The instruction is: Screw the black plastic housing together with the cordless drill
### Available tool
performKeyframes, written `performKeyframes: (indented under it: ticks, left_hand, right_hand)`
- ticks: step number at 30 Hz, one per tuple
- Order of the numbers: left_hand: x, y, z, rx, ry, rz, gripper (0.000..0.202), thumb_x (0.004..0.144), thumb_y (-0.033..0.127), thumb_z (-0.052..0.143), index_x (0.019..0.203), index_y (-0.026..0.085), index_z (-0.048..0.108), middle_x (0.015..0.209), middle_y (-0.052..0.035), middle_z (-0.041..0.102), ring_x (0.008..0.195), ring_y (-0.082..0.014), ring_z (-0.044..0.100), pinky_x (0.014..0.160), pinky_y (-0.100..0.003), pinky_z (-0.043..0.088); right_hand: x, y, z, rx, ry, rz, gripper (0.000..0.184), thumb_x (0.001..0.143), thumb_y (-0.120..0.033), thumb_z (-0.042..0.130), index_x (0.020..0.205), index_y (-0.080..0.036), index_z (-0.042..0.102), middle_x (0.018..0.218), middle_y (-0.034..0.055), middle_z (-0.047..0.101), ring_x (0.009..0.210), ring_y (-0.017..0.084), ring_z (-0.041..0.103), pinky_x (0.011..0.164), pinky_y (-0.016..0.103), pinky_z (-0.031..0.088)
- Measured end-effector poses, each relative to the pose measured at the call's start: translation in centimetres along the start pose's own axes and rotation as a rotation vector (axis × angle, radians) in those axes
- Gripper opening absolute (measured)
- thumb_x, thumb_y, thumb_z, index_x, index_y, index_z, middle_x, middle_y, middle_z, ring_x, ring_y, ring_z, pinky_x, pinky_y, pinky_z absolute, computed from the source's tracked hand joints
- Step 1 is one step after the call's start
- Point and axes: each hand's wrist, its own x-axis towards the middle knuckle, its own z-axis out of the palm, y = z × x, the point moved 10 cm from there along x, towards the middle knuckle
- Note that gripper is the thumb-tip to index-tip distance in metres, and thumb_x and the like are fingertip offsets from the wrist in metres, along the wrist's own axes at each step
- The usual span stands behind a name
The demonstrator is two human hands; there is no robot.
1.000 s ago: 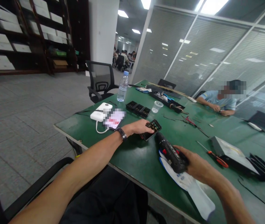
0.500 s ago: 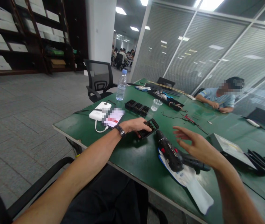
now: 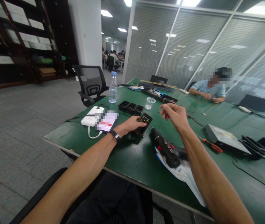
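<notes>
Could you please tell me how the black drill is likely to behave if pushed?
The drill is probably rigid and fairly heavy, given its bulky body. Its sideways handle would likely resist rolling, and the white item beneath might slide along.

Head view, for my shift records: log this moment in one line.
left hand: holding black part | right hand: raised, curled, contents unclear | drill: lying on white item | bottle: upright, capped

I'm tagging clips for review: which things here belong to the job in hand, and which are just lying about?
Likely in the job: black part held in left hand; drill; similar black units.

Apparently just lying about: water bottle; phone; power bank.
</notes>
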Motion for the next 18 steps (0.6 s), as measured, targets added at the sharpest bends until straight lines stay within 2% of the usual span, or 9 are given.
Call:
performKeyframes:
  ticks: [4, 7, 9, 12, 15, 18]
  left_hand:
    - [-0.2, 0.5, 0.1, -0.035, -0.049, -0.009, 0.033, 0.082, 0.036, 0.079, 0.103, 0.012, 0.072, 0.091, -0.0106, 0.076, 0.069, -0.0169, 0.069, 0.056, -0.026, 0.051]
    - [-0.3, 0.9, -0.1, -0.058, -0.028, 0.003, 0.036, 0.08, 0.036, 0.08, 0.107, 0.013, 0.072, 0.093, -0.0097, 0.076, 0.072, -0.0173, 0.069, 0.061, -0.028, 0.054]
    - [-0.5, 1.1, -0.2, -0.037, -0.01, 0.008, 0.044, 0.08, 0.037, 0.08, 0.116, 0.015, 0.071, 0.097, -0.0095, 0.076, 0.076, -0.0185, 0.069, 0.061, -0.028, 0.054]
    - [-0.8, 1.6, -0.4, 0.072, 0.004, 0.036, 0.049, 0.081, 0.038, 0.078, 0.124, 0.015, 0.069, 0.103, -0.0092, 0.075, 0.078, -0.0184, 0.068, 0.063, -0.028, 0.053]
    - [-0.9, 2.6, -0.5, 0.295, -0.023, 0.122, 0.038, 0.078, 0.031, 0.077, 0.112, 0.014, 0.074, 0.097, -0.0059, 0.075, 0.08, -0.0181, 0.066, 0.071, -0.028, 0.051]
    - [-1.1, 3.5, -0.3, 0.469, -0.076, 0.202, 0.036, 0.073, 0.024, 0.076, 0.108, 0.014, 0.077, 0.096, -0.004, 0.076, 0.085, -0.0203, 0.067, 0.078, -0.03, 0.05]
  right_hand:
    - [-1.4, 2.4, 3.1, -0.023, -0.219, 0.08, 0.036, 0.094, -0.052, 0.068, 0.092, -0.016, 0.07, 0.075, -0.0003, 0.069, 0.056, 0.01, 0.058, 0.053, 0.026, 0.049]
    - [-2.2, 3.2, 5.0, -0.055, -0.341, 0.102, 0.032, 0.096, -0.048, 0.069, 0.095, -0.016, 0.069, 0.078, -0.0024, 0.067, 0.062, 0.01, 0.059, 0.06, 0.028, 0.053]
    - [-2.4, 3.2, 5.6, -0.062, -0.35, 0.103, 0.03, 0.097, -0.045, 0.067, 0.102, -0.016, 0.069, 0.083, -0.0012, 0.068, 0.064, 0.011, 0.061, 0.062, 0.029, 0.054]
    - [-2.8, 2.6, 6.3, -0.047, -0.343, 0.095, 0.028, 0.095, -0.031, 0.063, 0.119, -0.016, 0.067, 0.095, 0.0035, 0.073, 0.066, 0.012, 0.063, 0.06, 0.028, 0.052]
    - [-3.5, 1.4, 6.8, -0.041, -0.357, 0.062, 0.049, 0.085, -0.018, 0.06, 0.133, -0.016, 0.062, 0.112, 0.0081, 0.075, 0.071, 0.014, 0.065, 0.062, 0.028, 0.052]
    - [-4.3, 0.1, 6.8, -0.08, -0.346, 0.008, 0.054, 0.082, -0.019, 0.061, 0.136, -0.018, 0.062, 0.112, 0.007, 0.075, 0.081, 0.016, 0.066, 0.075, 0.031, 0.054]
